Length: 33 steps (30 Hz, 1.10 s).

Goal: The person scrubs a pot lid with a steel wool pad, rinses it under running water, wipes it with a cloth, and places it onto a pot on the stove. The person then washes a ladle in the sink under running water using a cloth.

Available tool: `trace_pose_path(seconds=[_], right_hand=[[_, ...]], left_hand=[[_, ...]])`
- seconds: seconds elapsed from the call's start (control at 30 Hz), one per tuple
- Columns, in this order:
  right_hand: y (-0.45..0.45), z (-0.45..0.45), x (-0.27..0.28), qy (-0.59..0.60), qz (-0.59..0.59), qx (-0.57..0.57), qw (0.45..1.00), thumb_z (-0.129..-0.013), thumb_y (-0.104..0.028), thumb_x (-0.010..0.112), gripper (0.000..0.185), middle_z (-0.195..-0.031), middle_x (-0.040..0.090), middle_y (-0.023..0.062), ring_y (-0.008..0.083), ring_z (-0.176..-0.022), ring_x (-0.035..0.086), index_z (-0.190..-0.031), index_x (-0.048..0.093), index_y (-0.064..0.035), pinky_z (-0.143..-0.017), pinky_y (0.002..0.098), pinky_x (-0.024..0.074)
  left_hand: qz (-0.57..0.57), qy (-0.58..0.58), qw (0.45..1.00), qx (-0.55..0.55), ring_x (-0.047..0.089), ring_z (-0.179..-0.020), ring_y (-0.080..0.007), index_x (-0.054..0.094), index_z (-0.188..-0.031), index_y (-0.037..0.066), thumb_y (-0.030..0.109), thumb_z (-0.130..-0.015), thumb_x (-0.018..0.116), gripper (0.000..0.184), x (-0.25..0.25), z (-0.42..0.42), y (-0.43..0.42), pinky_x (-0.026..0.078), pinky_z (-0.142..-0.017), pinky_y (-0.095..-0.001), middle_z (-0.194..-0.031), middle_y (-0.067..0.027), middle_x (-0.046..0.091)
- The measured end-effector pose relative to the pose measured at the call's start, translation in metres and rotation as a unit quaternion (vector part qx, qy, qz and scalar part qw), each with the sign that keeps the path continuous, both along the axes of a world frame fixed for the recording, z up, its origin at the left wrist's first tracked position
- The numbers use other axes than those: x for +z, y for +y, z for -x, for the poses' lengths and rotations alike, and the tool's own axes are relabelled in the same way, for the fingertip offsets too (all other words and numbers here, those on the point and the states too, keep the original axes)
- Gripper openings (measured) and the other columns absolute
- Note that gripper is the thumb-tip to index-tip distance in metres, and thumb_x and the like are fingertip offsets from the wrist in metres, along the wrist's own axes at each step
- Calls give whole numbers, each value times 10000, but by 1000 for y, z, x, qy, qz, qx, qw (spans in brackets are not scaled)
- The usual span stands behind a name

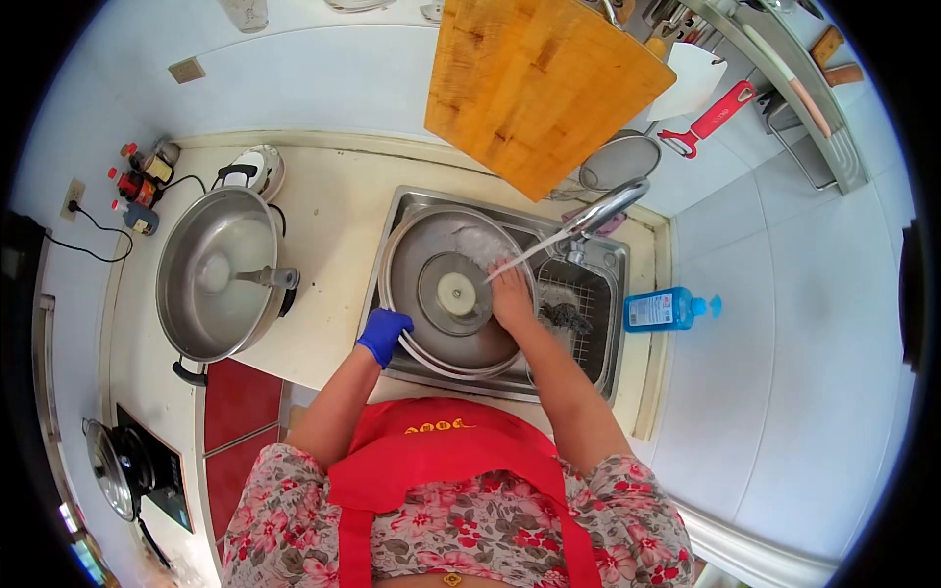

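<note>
A large round metal pot lid (412,318) lies over the left part of the steel sink (618,294), with a pale round disc and a screw at its centre. My left hand (384,331), in a blue glove, grips the lid's left rim. My bare right hand (511,297) rests on the lid's right side with its fingers stretched out, partly under the running water. That stream falls from the chrome faucet (608,206). Whether my right hand holds a small cloth or sponge cannot be seen.
A big two-handled steel pot (176,284) with a utensil in it stands on the left counter. A wooden cutting board (539,88) leans behind the sink. A blue soap bottle (657,310) is at right; a dark scrubber (566,317) lies on the sink's wire rack. Sauce bottles (134,186) stand far left.
</note>
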State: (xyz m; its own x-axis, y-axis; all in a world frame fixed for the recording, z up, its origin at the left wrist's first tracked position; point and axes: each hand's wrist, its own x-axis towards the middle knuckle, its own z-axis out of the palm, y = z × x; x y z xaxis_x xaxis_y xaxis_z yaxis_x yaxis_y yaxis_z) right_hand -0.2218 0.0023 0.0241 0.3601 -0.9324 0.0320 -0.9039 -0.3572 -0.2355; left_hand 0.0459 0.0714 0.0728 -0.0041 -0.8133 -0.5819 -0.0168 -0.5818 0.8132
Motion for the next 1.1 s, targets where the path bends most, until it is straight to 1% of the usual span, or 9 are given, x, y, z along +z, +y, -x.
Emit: trace_pose_path(seconds=[0.17,0.33,0.47,0.57,0.63,0.87,0.97,1.03,1.1], right_hand=[[28,-69,22,-133,-37,-95,986,-761,-102,554,524,-1354,278,212,363,-1274,230,-1249,384,-17,-1021,501,224],[52,-103,20,-342,-48,9,939,-766,-141,583,550,-1352,282,212,374,-1257,264,-1256,366,-15,-1017,478,245],[68,-84,36,-263,-45,152,952,-800,-158,546,521,-1369,280,186,336,-1271,265,-1270,360,-32,-1032,450,232],[63,-46,37,-96,-75,226,966,-809,-154,521,463,-1366,311,141,303,-1266,287,-1246,402,-54,-1035,425,241],[54,-22,29,27,4,176,984,-814,-108,488,424,-1356,334,130,284,-1260,300,-1230,423,-59,-1033,407,250],[18,21,-11,-82,80,-83,990,-837,-46,424,448,-1353,299,180,300,-1241,318,-1280,358,-37,-1016,425,256],[6,21,-38,-270,-38,-254,928,-801,-83,502,530,-1261,395,237,352,-1130,428,-1290,318,5,-953,395,348],[-6,26,-73,-399,-323,-312,800,-792,-127,546,583,-1208,450,231,314,-1049,497,-1290,290,37,-838,369,430],[0,19,-84,-402,-307,-319,801,-783,-130,550,585,-1154,492,219,294,-999,527,-1283,300,44,-791,361,444]], left_hand=[[-8,58,994,94,539,-487,-167,594,-589,3,64,-628,645,88,-15,5,4,410,-439,-303,-536,-67,555],[16,106,981,162,537,-493,-158,595,-627,10,19,-644,635,45,-30,16,-4,400,-429,-275,-562,-56,556],[32,198,967,159,539,-502,-166,590,-659,28,20,-636,643,59,-48,11,-14,415,-438,-280,-578,-59,553],[79,84,988,102,531,-508,-172,566,-639,46,14,-634,635,76,-55,2,-10,422,-445,-290,-564,-49,524],[61,109,984,129,529,-508,-173,560,-633,46,10,-627,630,78,-51,-4,-11,419,-444,-299,-562,-49,519],[97,33,988,118,520,-471,-181,559,-630,26,22,-592,629,79,-48,-20,-11,405,-439,-306,-532,-64,524],[112,38,984,130,532,-474,-185,563,-635,12,52,-612,626,78,-44,-16,-8,419,-450,-305,-533,-78,540],[102,-27,990,95,539,-483,-184,568,-634,2,71,-624,624,90,-11,-9,-10,431,-459,-306,-543,-82,548],[90,-93,990,63,547,-493,-183,573,-633,-8,91,-637,622,110,26,-5,-12,443,-468,-307,-552,-86,556]])
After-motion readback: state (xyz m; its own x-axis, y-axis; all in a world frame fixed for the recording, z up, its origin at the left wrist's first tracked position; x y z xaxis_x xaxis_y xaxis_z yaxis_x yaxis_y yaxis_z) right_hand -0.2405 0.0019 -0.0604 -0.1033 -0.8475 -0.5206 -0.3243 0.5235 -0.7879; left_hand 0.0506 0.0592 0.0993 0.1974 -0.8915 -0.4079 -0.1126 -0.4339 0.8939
